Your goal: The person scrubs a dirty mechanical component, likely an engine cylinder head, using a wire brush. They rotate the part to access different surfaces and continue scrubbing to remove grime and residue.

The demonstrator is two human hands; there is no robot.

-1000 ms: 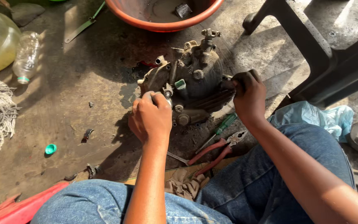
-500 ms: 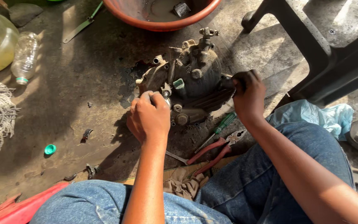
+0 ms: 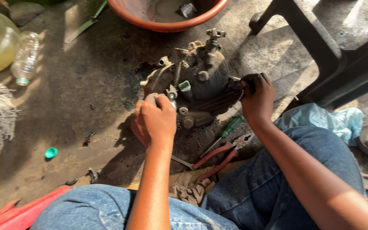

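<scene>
Greasy metal casting (image 3: 199, 87), a small engine part dark with oil, sits on the concrete floor (image 3: 86, 106) mid-scene, just in front of the seated person's knees.

Head view, the only one. Left hand (image 3: 155, 121) is curled tight at the casting's near-left side, fingers closed round what looks like a small tool or fitting; the piece itself is mostly hidden, so I cannot tell which. Right hand (image 3: 255, 94) is closed on the casting's right edge, steadying it. Red pliers (image 3: 220, 155) and a green screwdriver (image 3: 224, 134) lie just near of the casting, between the legs. An orange basin (image 3: 167, 23) stands far; a plastic bottle (image 3: 24, 57) lies far left.

Judgement: a fastener is being worked on the near-left face. The next move calls for a firm brace from the right hand against the left's turning.
</scene>
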